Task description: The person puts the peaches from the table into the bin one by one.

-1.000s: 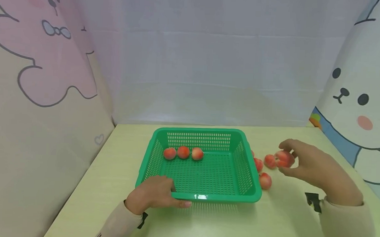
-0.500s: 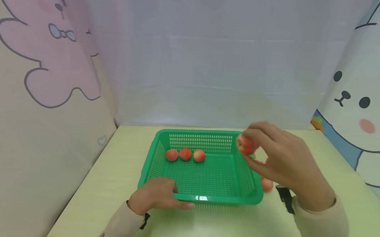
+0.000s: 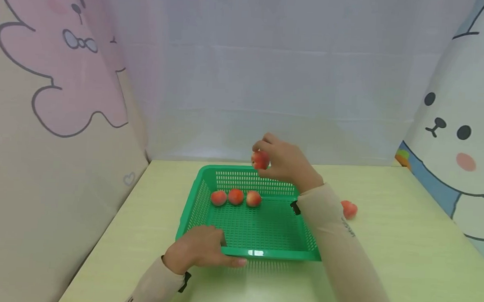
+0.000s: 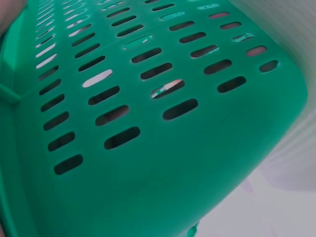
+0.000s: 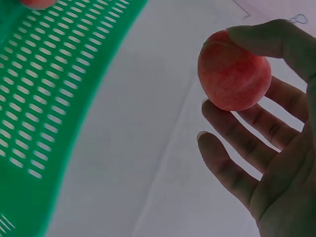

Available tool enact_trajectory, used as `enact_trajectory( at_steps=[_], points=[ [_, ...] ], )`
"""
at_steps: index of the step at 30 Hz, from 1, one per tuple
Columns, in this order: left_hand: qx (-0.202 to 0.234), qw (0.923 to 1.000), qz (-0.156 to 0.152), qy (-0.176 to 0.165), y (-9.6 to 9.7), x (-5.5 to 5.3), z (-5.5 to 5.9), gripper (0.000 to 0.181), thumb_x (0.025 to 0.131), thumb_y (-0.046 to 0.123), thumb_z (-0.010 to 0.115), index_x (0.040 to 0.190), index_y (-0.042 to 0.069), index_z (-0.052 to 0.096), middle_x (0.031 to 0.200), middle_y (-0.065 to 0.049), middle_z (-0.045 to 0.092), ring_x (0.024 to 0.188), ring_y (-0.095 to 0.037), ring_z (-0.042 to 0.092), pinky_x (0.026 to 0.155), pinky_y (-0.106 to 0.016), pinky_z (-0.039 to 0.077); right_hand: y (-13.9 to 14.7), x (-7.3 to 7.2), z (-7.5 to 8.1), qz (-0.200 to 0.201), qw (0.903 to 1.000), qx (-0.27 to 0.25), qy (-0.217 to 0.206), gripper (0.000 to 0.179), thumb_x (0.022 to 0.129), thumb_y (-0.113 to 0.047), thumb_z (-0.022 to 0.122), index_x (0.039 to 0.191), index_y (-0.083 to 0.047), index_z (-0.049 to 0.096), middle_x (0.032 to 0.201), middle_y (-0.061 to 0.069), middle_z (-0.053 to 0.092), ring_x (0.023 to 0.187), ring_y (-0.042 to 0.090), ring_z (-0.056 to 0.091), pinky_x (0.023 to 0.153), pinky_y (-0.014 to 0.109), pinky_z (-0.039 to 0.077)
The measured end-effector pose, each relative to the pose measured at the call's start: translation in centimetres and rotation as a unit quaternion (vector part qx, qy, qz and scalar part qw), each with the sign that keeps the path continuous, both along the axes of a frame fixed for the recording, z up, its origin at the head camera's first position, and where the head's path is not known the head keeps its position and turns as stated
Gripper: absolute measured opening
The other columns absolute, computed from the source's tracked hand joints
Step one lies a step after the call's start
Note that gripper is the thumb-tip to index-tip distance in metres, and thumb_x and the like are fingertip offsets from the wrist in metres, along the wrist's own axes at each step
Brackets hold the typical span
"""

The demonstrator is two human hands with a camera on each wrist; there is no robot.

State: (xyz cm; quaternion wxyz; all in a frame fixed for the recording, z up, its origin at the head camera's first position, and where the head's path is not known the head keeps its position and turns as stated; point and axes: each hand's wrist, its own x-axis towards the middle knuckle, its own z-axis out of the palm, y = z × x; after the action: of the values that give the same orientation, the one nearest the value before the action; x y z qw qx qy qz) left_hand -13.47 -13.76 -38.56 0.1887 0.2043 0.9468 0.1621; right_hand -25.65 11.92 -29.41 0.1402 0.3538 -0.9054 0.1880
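Note:
A green plastic basket (image 3: 274,254) with slotted walls stands on the table. My left hand (image 3: 199,248) grips its near rim at the left, thumb outside and fingers over the inside. In the left wrist view the slotted basket wall (image 4: 148,173) fills most of the picture. Over the far rim, my right hand (image 3: 286,161) pinches a red peach (image 3: 259,160) between thumb and fingers. The right wrist view has this peach (image 5: 232,74) held well up by the fingertips. Inside the basket, three peaches sit in a row: left (image 3: 218,197), middle (image 3: 236,196) and right (image 3: 254,199).
Right of the basket, another peach (image 3: 349,209) lies on the pale yellow table (image 3: 400,239), beside my right sleeve (image 3: 335,245). That sleeve covers the basket's right side. A white curtain (image 3: 245,79) hangs behind the table, with cartoon-printed cloths at both sides.
My right hand took a peach from the table on the right and carried it left to above the basket's far rim. The left hand stays on the near rim.

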Motion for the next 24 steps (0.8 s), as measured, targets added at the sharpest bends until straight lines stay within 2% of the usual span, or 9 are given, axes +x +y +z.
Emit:
enact_trajectory(
  at_steps=[4, 7, 14, 19, 22, 24],
  points=[
    [0.006, 1.0000, -0.004, -0.005, 0.1, 0.0, -0.1, 0.072, 0.083, 0.084, 0.068, 0.062, 0.021, 0.040, 0.058, 0.010, 0.030, 0.055, -0.008, 0.035, 0.054, -0.030, 0.031, -0.6, -1.3, -2.7, -0.038, 0.9943, 0.056, -0.083, 0.044, 0.089, -0.016, 0.080, 0.131, -0.011, 0.068, 0.120, 0.006, 0.061, 0.089, 0.021, 0.064, 0.076, 0.045, 0.056],
    [0.009, 0.9999, -0.006, -0.004, 0.1, 0.0, -0.1, 0.071, 0.084, 0.082, 0.069, 0.062, 0.020, 0.041, 0.057, 0.009, 0.031, 0.054, -0.008, 0.036, 0.054, -0.030, 0.031, -0.9, -1.8, -3.9, -0.051, 0.9885, 0.079, -0.119, 0.047, 0.089, -0.014, 0.080, 0.134, -0.010, 0.066, 0.121, 0.005, 0.062, 0.088, 0.021, 0.063, 0.077, 0.046, 0.054],
    [0.005, 0.9999, -0.005, -0.008, 0.1, -0.1, 0.1, 0.072, 0.084, 0.083, 0.069, 0.061, 0.020, 0.042, 0.056, 0.010, 0.032, 0.053, -0.008, 0.037, 0.053, -0.030, 0.032, -0.5, -2.2, -5.0, -0.066, 0.9789, 0.106, -0.162, 0.043, 0.089, -0.014, 0.083, 0.129, -0.008, 0.069, 0.114, 0.005, 0.064, 0.086, 0.022, 0.060, 0.079, 0.046, 0.053],
    [0.010, 0.9999, -0.005, -0.002, 0.0, -0.1, 0.1, 0.071, 0.083, 0.082, 0.070, 0.061, 0.020, 0.043, 0.056, 0.010, 0.033, 0.053, -0.008, 0.037, 0.053, -0.030, 0.032, -0.1, -2.4, -5.4, -0.076, 0.9715, 0.116, -0.192, 0.045, 0.089, -0.012, 0.081, 0.132, -0.006, 0.067, 0.121, 0.009, 0.067, 0.093, 0.026, 0.062, 0.083, 0.047, 0.055],
    [0.011, 0.9999, -0.006, 0.002, 0.0, -0.1, 0.1, 0.071, 0.083, 0.081, 0.070, 0.061, 0.020, 0.044, 0.055, 0.010, 0.033, 0.052, -0.008, 0.037, 0.052, -0.030, 0.032, 0.0, -2.4, -5.6, -0.089, 0.9687, 0.118, -0.200, 0.034, 0.088, -0.007, 0.078, 0.121, -0.007, 0.069, 0.113, 0.005, 0.068, 0.088, 0.023, 0.060, 0.077, 0.043, 0.053],
    [0.010, 0.9999, -0.005, 0.003, -0.1, -0.1, 0.1, 0.071, 0.083, 0.082, 0.070, 0.061, 0.020, 0.044, 0.055, 0.010, 0.033, 0.053, -0.008, 0.037, 0.053, -0.030, 0.032, -0.1, -2.5, -5.8, -0.097, 0.9658, 0.120, -0.208, 0.018, 0.085, 0.000, 0.071, 0.100, -0.009, 0.066, 0.091, 0.001, 0.060, 0.073, 0.018, 0.048, 0.066, 0.036, 0.044]
  ],
)
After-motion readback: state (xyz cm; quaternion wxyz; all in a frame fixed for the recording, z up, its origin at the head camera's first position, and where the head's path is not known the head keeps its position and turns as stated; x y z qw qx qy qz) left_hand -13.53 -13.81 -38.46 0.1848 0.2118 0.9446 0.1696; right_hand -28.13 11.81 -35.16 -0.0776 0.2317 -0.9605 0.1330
